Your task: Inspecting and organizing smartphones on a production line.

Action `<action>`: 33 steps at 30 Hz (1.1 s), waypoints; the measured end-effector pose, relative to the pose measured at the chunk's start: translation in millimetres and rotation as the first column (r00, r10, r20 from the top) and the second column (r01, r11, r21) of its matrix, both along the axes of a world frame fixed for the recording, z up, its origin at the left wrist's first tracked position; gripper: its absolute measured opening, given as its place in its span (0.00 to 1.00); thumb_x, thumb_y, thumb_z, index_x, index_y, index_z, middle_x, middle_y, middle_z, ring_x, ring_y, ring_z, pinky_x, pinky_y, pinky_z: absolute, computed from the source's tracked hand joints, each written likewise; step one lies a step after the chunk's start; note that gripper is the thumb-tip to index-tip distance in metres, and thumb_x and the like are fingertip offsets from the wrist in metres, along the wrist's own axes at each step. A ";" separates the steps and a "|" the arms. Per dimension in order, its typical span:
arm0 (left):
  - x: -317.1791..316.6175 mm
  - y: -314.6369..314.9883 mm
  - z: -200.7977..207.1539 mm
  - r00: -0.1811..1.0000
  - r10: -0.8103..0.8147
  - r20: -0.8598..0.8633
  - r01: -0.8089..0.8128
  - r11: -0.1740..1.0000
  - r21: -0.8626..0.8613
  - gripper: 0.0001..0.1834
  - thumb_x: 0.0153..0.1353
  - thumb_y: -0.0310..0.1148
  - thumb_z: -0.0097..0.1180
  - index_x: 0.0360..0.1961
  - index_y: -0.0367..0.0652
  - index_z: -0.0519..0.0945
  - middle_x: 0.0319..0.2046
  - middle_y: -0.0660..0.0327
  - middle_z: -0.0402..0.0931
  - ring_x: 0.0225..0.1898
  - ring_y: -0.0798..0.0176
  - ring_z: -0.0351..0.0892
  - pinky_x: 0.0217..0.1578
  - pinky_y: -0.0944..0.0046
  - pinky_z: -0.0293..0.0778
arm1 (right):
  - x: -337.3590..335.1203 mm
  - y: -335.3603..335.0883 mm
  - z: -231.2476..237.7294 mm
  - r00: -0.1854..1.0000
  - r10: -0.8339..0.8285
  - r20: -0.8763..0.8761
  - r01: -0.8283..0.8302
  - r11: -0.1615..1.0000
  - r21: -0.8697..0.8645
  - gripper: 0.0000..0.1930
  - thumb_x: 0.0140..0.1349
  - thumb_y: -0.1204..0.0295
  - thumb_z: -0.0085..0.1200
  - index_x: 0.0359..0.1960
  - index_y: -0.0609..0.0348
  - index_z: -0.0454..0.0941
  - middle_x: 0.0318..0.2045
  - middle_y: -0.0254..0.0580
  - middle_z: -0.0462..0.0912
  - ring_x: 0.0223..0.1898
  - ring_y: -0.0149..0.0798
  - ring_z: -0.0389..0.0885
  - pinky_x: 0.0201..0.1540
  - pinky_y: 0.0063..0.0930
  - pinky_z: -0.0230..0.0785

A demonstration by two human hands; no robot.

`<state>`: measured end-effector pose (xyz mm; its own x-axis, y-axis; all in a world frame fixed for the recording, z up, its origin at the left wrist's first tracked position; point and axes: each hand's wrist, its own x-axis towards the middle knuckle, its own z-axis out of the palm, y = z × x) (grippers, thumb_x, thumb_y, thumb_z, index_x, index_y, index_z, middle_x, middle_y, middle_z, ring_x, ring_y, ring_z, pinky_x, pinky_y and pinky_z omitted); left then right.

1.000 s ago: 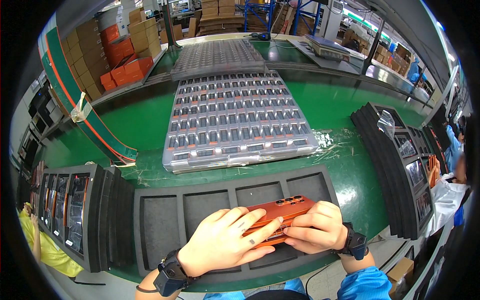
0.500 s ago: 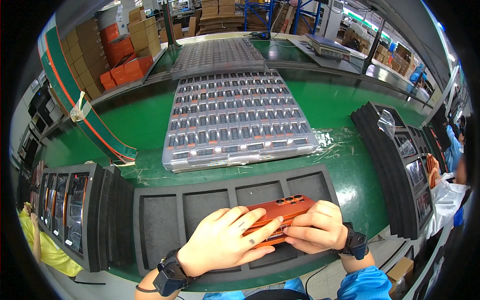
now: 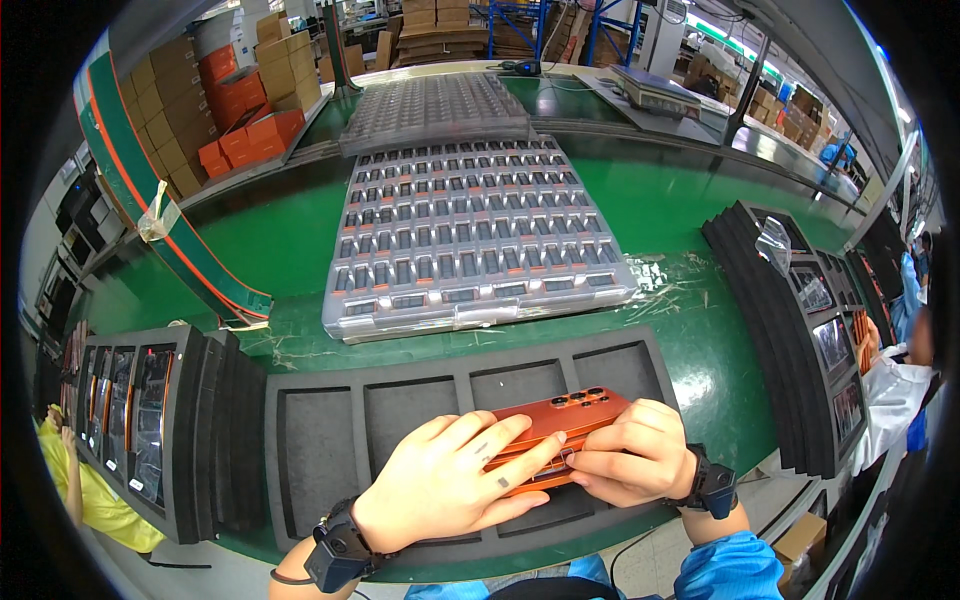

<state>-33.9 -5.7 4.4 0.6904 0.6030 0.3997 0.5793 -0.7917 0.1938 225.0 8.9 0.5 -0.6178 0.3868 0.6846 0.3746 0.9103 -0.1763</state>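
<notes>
An orange smartphone [image 3: 560, 412] with black camera lenses is held over the dark foam tray [image 3: 359, 420], its back facing up. My left hand [image 3: 440, 485] is closed round it, fingers lying across the back and side. A second orange edge shows beneath the phone; I cannot tell whether it is another phone. My right hand [image 3: 635, 455] is closed in a pinch at the phone's near long side, close to my left fingertips. Whatever small piece sits between those right fingers is mostly hidden. The tray's visible recesses hold no phones.
Beyond the foam tray lies a clear plastic tray [image 3: 470, 312] with rows of small dark parts, and another plastic tray [image 3: 435, 110] behind it. Foam trays with phones stand at left [image 3: 190, 440] and right [image 3: 790, 370]. Other people work at both sides.
</notes>
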 end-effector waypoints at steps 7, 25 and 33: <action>0.0 -0.3 -0.1 1.000 -0.002 0.007 0.002 1.000 0.000 0.30 0.57 0.53 0.67 0.60 0.59 0.82 0.51 0.64 0.79 0.47 0.60 0.81 0.48 0.59 0.79 | -0.5 0.0 -0.2 1.000 -0.005 0.002 0.005 1.000 -0.016 0.12 0.47 0.70 0.73 0.35 0.49 0.86 0.33 0.27 0.82 0.26 0.30 0.78 0.28 0.24 0.69; 0.3 -2.9 -3.1 1.000 -0.005 -0.008 0.005 1.000 0.015 0.30 0.59 0.55 0.66 0.61 0.60 0.80 0.53 0.63 0.77 0.48 0.58 0.80 0.49 0.59 0.78 | -2.6 -2.0 -0.8 0.999 -0.021 0.026 0.022 0.999 -0.032 0.12 0.46 0.70 0.71 0.35 0.49 0.86 0.31 0.26 0.81 0.25 0.30 0.76 0.27 0.24 0.66; 0.2 -6.2 -6.2 1.000 -0.011 -0.008 0.011 1.000 0.014 0.31 0.60 0.57 0.63 0.63 0.60 0.79 0.53 0.61 0.77 0.48 0.57 0.79 0.49 0.59 0.76 | -4.9 -3.3 -0.3 0.999 -0.024 0.049 0.026 0.998 -0.053 0.12 0.47 0.70 0.71 0.34 0.48 0.86 0.29 0.25 0.80 0.25 0.29 0.75 0.27 0.23 0.66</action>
